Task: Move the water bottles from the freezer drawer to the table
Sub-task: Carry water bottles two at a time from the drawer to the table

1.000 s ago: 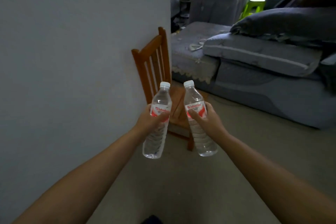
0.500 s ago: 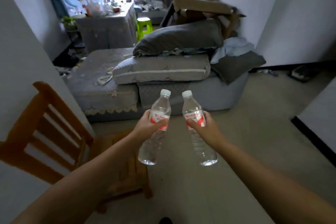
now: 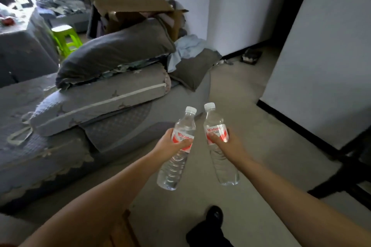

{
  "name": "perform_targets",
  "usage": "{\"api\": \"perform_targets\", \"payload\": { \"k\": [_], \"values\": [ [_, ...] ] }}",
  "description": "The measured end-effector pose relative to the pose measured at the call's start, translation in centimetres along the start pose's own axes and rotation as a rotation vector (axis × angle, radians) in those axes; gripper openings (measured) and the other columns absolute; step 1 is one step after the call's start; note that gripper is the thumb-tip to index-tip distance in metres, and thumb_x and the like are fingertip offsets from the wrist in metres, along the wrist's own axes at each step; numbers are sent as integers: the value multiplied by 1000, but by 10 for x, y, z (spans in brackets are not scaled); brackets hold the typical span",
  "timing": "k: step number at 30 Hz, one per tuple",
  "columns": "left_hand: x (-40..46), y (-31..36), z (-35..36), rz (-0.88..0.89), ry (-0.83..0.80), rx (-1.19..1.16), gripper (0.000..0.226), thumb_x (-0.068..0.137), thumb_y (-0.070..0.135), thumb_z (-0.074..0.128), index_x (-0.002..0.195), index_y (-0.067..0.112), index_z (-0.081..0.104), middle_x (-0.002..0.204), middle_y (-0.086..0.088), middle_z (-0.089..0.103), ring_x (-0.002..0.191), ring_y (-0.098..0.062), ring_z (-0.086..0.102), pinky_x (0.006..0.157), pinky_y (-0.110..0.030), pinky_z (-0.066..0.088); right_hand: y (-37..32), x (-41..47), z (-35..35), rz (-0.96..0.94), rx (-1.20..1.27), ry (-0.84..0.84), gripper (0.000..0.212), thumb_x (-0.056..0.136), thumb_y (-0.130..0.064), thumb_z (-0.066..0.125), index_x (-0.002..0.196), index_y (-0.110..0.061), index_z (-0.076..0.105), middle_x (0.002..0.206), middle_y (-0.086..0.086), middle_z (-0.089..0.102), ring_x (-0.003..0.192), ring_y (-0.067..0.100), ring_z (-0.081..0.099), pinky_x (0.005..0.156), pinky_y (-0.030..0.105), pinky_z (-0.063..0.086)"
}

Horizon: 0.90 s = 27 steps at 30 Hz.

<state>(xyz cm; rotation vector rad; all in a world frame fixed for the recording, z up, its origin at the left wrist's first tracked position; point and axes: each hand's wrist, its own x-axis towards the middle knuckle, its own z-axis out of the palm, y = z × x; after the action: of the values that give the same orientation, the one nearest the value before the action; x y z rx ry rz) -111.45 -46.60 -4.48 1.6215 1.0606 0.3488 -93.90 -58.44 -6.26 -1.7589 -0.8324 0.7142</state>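
Left hand [image 3: 170,143] fingers wrap one clear plastic water bottle with white cap [image 3: 176,152]; right hand [image 3: 226,144] fingers wrap its twin [image 3: 217,136] at 3 o'clock, caps apart, above beige floor [image 3: 251,106].

both arms outstretched; left hand [image 3: 168,143] and right hand [image 3: 228,143] each grip a bottle, fingers curled.

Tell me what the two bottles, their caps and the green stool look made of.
Left bottle and right bottle: clear thin plastic, glossy, ribbed; floor shows through. Caps: opaque white plastic, apparently ridged. Green stool: likely moulded plastic, given its uniform bright colour and smooth sheen.
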Motion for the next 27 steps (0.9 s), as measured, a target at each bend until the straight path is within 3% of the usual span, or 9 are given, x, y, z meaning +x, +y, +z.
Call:
{"api": "perform_targets", "payload": {
  "k": [2, 5, 8, 11, 15, 17, 20, 23, 27],
  "values": [
    [39, 17, 17, 26, -37, 45, 48, 78, 36, 76, 116, 21, 50, 100, 6, 65, 85, -8, 64, 68, -19, 49, 10, 33, -18, 12, -5, 42, 38, 81, -43, 72, 105, -16, 61, 94, 0, 69, 82, 10, 67, 75, 22, 54],
    [89, 42, 34, 49, -69, 80, 49, 79, 37, 74, 117, 20, 48, 101, 5, 65, 87, -9, 64, 70, -20, 50, 17, 75, -44, 39, -12, 79, 33, 83, -41, 70, 106, -19, 58, 93, -5, 66, 80, 3, 63, 63, 9, 46],
    [149, 77, 55, 73, -75, 96, 47, 79, 39, 73, 115, 21, 48, 100, 5, 64, 89, -11, 64, 75, -26, 52, 19, 139, -75, -4, 7, 124, 40, 79, -48, 70, 102, -16, 62, 91, 2, 70, 81, 12, 67, 67, 22, 47],
    [201, 108, 70, 68, -80, 88, 46, 78, 38, 74, 112, 21, 50, 98, 4, 65, 88, -13, 65, 79, -31, 55, 18, 195, -102, 17, 39, 124, 38, 82, -44, 69, 103, -12, 63, 91, 7, 70, 80, 15, 69, 62, 20, 49],
    [262, 139, 90, 115, -99, 69, 20, 80, 34, 73, 89, 23, 60, 87, -1, 71, 80, -20, 70, 84, -41, 57, 22, 247, -134, 23, 23, 143, 51, 76, -59, 66, 106, -18, 61, 92, 1, 70, 81, 12, 69, 67, 24, 49],
    [289, 153, 107, 112, -138, 68, 19, 79, 35, 74, 88, 22, 62, 86, -3, 72, 78, -20, 71, 83, -43, 58, 32, 267, -153, 47, 4, 167, 55, 75, -61, 66, 108, -17, 60, 94, 1, 70, 81, 12, 69, 68, 24, 48],
    [331, 172, 137, 143, -223, 135, 27, 76, 39, 76, 95, 23, 65, 90, -3, 74, 81, -19, 72, 83, -41, 58, 44, 288, -182, 89, -8, 221, 51, 73, -61, 67, 108, -23, 59, 93, -4, 70, 83, 9, 69, 72, 25, 50],
    [377, 193, 177, 190, -316, 182, 28, 77, 37, 76, 97, 21, 66, 87, -1, 74, 80, -18, 72, 79, -36, 57, 58, 311, -220, 136, -13, 328, 38, 79, -48, 71, 104, -23, 58, 87, -8, 67, 73, -4, 65, 63, 11, 47],
    [435, 226, 233, 238, -453, 137, 31, 79, 33, 75, 105, 19, 65, 91, 0, 74, 77, -10, 71, 67, -22, 55, 71, 348, -269, 187, -25, 440, 44, 81, -45, 70, 114, -23, 51, 96, -11, 63, 81, 1, 61, 63, 16, 42]
  ]
}}
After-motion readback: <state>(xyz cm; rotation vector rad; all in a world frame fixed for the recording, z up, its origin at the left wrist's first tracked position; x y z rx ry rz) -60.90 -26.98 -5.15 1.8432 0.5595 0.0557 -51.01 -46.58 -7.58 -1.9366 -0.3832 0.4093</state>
